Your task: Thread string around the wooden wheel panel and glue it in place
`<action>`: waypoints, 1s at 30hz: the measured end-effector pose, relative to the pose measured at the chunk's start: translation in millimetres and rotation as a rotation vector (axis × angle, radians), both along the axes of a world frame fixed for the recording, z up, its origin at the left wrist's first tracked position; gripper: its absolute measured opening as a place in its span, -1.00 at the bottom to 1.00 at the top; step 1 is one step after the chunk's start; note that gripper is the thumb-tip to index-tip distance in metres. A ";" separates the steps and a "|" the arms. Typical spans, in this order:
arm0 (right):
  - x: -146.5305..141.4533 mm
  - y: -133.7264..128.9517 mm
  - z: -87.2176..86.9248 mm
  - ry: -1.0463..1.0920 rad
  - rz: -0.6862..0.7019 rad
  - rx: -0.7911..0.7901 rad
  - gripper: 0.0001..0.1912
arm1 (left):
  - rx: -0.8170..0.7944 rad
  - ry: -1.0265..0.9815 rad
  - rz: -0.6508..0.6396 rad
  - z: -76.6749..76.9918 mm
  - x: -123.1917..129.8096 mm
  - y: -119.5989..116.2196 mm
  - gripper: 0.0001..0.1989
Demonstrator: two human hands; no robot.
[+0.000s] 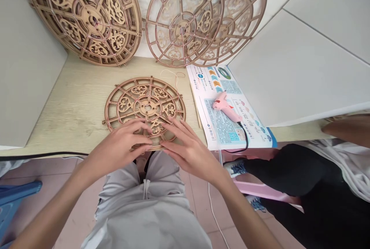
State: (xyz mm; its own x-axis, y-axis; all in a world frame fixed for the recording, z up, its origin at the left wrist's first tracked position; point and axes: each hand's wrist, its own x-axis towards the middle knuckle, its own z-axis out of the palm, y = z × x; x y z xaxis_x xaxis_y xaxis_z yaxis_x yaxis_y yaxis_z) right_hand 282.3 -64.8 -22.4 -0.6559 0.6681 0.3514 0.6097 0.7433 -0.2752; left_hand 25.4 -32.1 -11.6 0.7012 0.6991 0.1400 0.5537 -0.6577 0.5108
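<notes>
A round, gold-brown openwork disc (147,107) with scrolled hearts and spokes lies flat on the table near its front edge. My left hand (127,139) rests on the disc's near left part, fingers stretched and slightly curved, thumb apart. On the near right part lies my right hand (186,143), its fingers spread over the spokes and rim. What is under the fingertips of both hands is hidden. A thin pale thread (176,81) loops on the table behind the disc and runs down over its right side.
A thick stack of similar discs (92,19) leans on the back wall at left, with two more discs (182,27) beside it. A pink glue gun (227,106) lies on a printed sheet (222,133) at right. White panels flank the table; another person's legs (286,172) are at right.
</notes>
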 end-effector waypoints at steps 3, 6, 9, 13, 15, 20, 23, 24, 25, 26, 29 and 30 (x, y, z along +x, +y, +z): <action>-0.6 -10.0 -3.4 -0.053 -0.049 0.072 -0.75 | 0.047 -0.001 0.052 -3.5 9.6 -1.0 -0.78; -1.6 -15.3 -5.9 -0.088 -0.076 0.145 -0.70 | 0.051 -0.008 0.066 -7.5 13.2 0.2 -0.81; -0.7 -17.9 -9.0 -0.105 -0.079 0.188 -0.65 | 0.067 -0.024 0.064 -8.9 12.5 0.8 -0.81; 2.2 -21.0 -14.0 -0.140 -0.063 0.188 -0.53 | 0.093 0.000 0.048 -5.7 12.8 -0.3 -0.79; 2.8 -22.4 -15.6 -0.156 -0.059 0.180 -0.48 | 0.112 0.018 0.033 -3.4 14.1 -0.5 -0.78; -0.1 -25.5 -16.9 -0.184 -0.053 0.211 -0.39 | 0.148 0.049 0.014 -1.5 15.2 0.6 -0.81; -2.5 -27.3 -18.1 -0.205 -0.057 0.239 -0.37 | 0.151 0.059 -0.002 -1.4 14.9 0.9 -0.84; -3.1 -27.9 -18.7 -0.215 -0.058 0.249 -0.37 | 0.151 0.063 -0.004 -1.2 15.1 0.8 -0.84; -3.7 -28.5 -19.2 -0.222 -0.059 0.259 -0.36 | 0.149 0.069 -0.005 -0.8 15.4 0.8 -0.84; -4.1 -29.2 -19.7 -0.223 -0.059 0.264 -0.36 | 0.146 0.074 -0.007 -0.3 15.9 0.9 -0.84; -3.7 -30.7 -19.5 -0.181 -0.061 0.227 -0.44 | 0.133 0.081 -0.013 1.5 17.6 2.2 -0.83; -2.7 -30.6 -18.5 -0.139 -0.061 0.197 -0.52 | 0.124 0.083 -0.015 2.1 18.0 2.9 -0.83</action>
State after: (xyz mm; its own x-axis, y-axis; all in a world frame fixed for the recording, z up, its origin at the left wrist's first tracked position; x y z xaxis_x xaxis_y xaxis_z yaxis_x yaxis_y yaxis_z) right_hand 279.6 -95.4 -40.9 -0.6677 0.6354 0.3879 0.6768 0.7352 -0.0393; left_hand 43.5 -29.2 -9.5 0.7244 0.6691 0.1659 0.5802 -0.7217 0.3775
